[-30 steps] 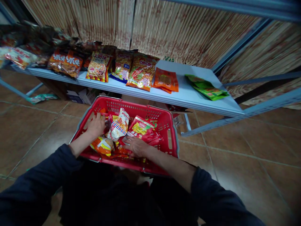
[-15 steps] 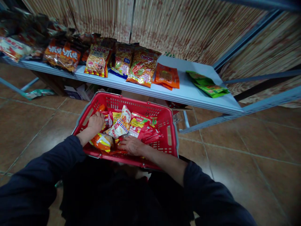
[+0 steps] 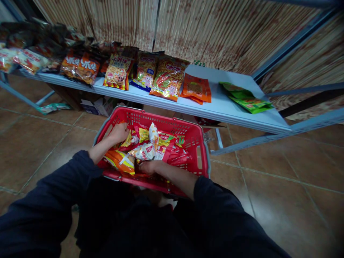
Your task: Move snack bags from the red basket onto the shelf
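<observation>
A red plastic shopping basket [image 3: 188,125] holds several snack bags. On its left side, my left hand [image 3: 119,133] is closed, with curled fingers at the top edge of a red and yellow snack bag [image 3: 130,140]. Below it lies an orange and yellow snack bag [image 3: 120,161]. My right hand [image 3: 148,166] reaches down among the bags near the front wall, its fingers hidden. Just above that hand, a white snack bag [image 3: 145,152] rests tilted in the middle. Red bags [image 3: 174,152] lie to the right, partly overlapping.
A light blue shelf [image 3: 228,107] runs behind the basket. On it stand several snack packets [image 3: 169,77], flat orange packets [image 3: 197,87] and green packets [image 3: 245,98]. An opened carton [image 3: 96,105] and a green-white packet [image 3: 53,107] lie on the tiled floor.
My left hand has shifted right and up within the basket, and the red and yellow bag beside it has tilted. The right hand has sunk deeper among the bags. The white bag has turned.
</observation>
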`<state>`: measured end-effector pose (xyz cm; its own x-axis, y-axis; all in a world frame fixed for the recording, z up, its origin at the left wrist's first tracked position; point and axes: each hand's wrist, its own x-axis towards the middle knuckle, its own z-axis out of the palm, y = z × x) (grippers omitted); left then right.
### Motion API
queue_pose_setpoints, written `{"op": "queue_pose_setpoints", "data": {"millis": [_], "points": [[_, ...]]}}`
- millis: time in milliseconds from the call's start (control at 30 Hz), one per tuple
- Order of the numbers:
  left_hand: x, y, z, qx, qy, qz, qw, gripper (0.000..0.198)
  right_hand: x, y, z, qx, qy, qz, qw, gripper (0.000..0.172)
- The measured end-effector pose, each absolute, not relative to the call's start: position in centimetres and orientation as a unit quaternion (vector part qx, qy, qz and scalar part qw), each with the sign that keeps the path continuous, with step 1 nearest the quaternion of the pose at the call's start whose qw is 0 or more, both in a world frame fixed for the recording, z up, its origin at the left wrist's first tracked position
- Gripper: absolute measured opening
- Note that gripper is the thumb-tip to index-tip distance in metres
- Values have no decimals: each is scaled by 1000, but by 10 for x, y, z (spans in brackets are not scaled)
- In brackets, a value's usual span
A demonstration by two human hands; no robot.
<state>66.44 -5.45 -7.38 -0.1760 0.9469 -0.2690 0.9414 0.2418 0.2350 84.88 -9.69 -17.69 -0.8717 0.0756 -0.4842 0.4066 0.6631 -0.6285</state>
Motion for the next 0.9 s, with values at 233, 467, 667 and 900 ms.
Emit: {"op": "queue_pose_setpoints", "data": {"millis": [233, 467, 667, 900], "points": [[680, -50, -76, 493, 751, 237, 371, 8, 889, -85, -162, 102, 777, -572, 242, 45], [709, -45, -87, 499, 673, 248, 487, 12, 898, -106, -172, 348, 638, -687, -19, 22], [670, -48, -86, 614, 655, 133, 420, 25, 939, -70, -149, 459, 525, -688, -199, 20], [652, -58, -106, 675, 650, -41, 346, 55, 969, -66, -136, 560, 431, -631, -320, 22]]}}
